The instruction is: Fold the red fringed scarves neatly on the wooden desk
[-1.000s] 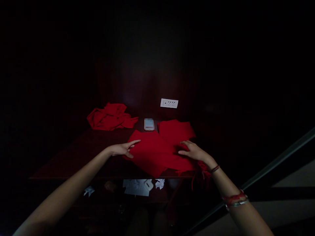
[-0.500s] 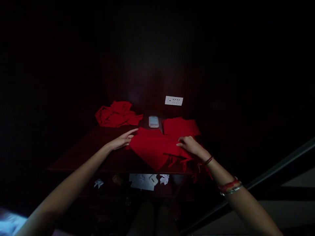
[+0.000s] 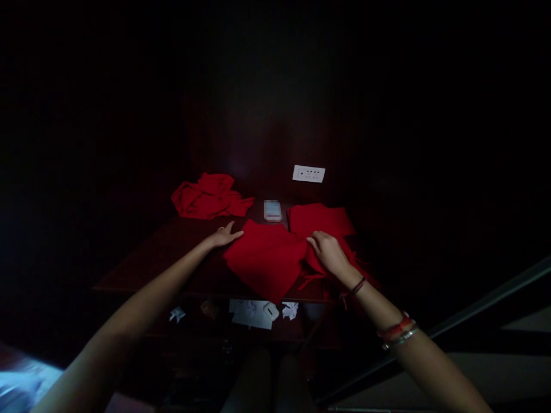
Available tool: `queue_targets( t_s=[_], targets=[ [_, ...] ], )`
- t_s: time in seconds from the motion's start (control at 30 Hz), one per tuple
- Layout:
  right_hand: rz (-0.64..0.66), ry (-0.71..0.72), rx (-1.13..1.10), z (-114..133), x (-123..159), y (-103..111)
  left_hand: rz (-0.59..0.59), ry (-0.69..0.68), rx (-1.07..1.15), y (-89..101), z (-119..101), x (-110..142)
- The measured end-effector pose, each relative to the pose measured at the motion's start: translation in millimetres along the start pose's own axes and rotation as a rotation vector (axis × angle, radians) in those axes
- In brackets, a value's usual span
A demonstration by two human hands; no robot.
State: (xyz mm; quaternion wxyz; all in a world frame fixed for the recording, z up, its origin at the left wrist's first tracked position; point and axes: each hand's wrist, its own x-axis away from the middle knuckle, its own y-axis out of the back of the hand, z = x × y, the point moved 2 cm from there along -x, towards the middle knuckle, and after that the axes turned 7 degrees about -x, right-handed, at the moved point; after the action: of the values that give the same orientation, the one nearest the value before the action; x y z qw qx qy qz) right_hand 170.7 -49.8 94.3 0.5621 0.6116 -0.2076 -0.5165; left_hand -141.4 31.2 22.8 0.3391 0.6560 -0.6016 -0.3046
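Note:
A red fringed cloth [image 3: 267, 258], folded, lies across the front of the dark table, one corner reaching its front edge. My left hand [image 3: 226, 234] is at the cloth's upper left side, fingers spread and thumb tip at its edge. On the right, my right hand [image 3: 330, 253] has its fingers curled and pinched on the cloth's right part, with loose fringe below the hand. Behind that hand lies a flat, folded red cloth [image 3: 321, 219], partly covered. A crumpled red cloth [image 3: 210, 198] is heaped at the back left.
A phone with a lit screen [image 3: 272, 211] lies at the back of the table [image 3: 146, 258]. A white socket panel [image 3: 309, 174] is on the dark wall. Papers [image 3: 247, 314] and a small white case [image 3: 271, 311] sit on a shelf below.
My left hand has come off its hold on the cloth's left edge and spread its fingers. The cloth's front fold now lies flatter; my right hand has shifted slightly.

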Motion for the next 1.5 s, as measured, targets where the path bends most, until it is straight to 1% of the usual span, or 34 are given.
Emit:
queue_targets(
  t_s=[0.1,0.17,0.23,0.3,0.33,0.4,0.5,0.53,0.57,0.6,0.63,0.67,0.7,0.73,0.77,0.83,0.9,0.93,1.0,1.07,1.1,1.17,1.23,1.3,1.37,1.4,1.43,1.47,1.5],
  targets=[
    [0.17,0.048,-0.19,5,-12,-5,-0.053,0.056,0.106,-13.1,-7,-23],
    [0.261,0.125,-0.278,4,-16,-2,-0.097,0.08,0.108,-15.0,-10,-39],
    [0.322,0.23,-0.316,4,-16,4,-0.159,0.094,0.084,-8.5,-9,-53],
    [0.374,0.302,-0.286,10,-14,7,-0.221,0.084,0.049,2.6,-3,-66],
    [0.412,0.308,-0.251,15,-13,5,-0.243,0.073,0.025,7.6,1,-71],
    [0.535,0.251,-0.164,26,-9,-1,-0.257,0.053,-0.028,13.3,10,-76],
    [0.771,0.124,-0.099,37,-4,-9,-0.237,0.046,-0.098,10.4,23,-74],
    [0.837,0.113,-0.118,38,-4,-10,-0.233,0.047,-0.116,8.4,26,-71],
    [0.868,0.119,-0.155,38,-4,-11,-0.235,0.046,-0.131,6.8,27,-67],
    [0.849,0.129,-0.201,37,-6,-12,-0.242,0.04,-0.143,5.9,28,-63],
    [0.784,0.126,-0.246,36,-8,-15,-0.25,0.028,-0.152,5.9,28,-59],
    [0.688,0.1,-0.279,35,-11,-19,-0.257,0.01,-0.158,6.5,28,-54],
    [0.577,0.048,-0.297,33,-14,-26,-0.26,-0.01,-0.161,7.6,28,-51],
    [0.495,-0.026,-0.301,32,-16,-34,-0.257,-0.026,-0.16,9.0,28,-48],
    [0.468,-0.114,-0.296,31,-17,-43,-0.248,-0.033,-0.158,10.6,29,-46],
    [0.503,-0.28,-0.33,30,-18,-59,-0.227,-0.011,-0.147,13.7,34,-44],
    [0.58,-0.421,-0.511,28,-19,-65,-0.219,0.044,-0.131,16.3,40,-45],
    [0.623,-0.476,-0.661,25,-20,-64,-0.221,0.07,-0.123,17.3,43,-46],
    [0.688,-0.539,-1.002,19,-23,-55,-0.227,0.106,-0.112,17.9,48,-48],
    [0.681,-0.576,-1.26,10,-28,-44,-0.234,0.12,-0.117,17.0,50,-48],
    [0.653,-0.597,-1.327,5,-30,-40,-0.24,0.123,-0.126,16.3,51,-47],
    [0.629,-0.64,-1.356,-5,-32,-35,-0.25,0.123,-0.15,15.2,51,-46],
    [0.666,-0.655,-1.311,-11,-30,-33,-0.257,0.118,-0.178,15.8,49,-45],
    [0.675,-0.604,-1.253,-10,-26,-28,-0.262,0.107,-0.206,18.9,43,-41],
    [0.625,-0.516,-1.207,-5,-23,-19,-0.286,0.099,-0.234,23.7,31,-31],
    [0.589,-0.471,-1.19,-1,-22,-15,-0.319,0.067,-0.252,25.9,22,-21],
    [0.563,-0.435,-1.17,2,-20,-12,-0.345,0.013,-0.27,26.8,12,-9],
    [0.547,-0.407,-1.145,6,-19,-11,-0.396,-0.115,-0.305,26.4,0,7],
    [0.535,-0.384,-1.114,8,-19,-11,-0.397,-0.309,-0.326,22.9,-14,25]
  ],
)
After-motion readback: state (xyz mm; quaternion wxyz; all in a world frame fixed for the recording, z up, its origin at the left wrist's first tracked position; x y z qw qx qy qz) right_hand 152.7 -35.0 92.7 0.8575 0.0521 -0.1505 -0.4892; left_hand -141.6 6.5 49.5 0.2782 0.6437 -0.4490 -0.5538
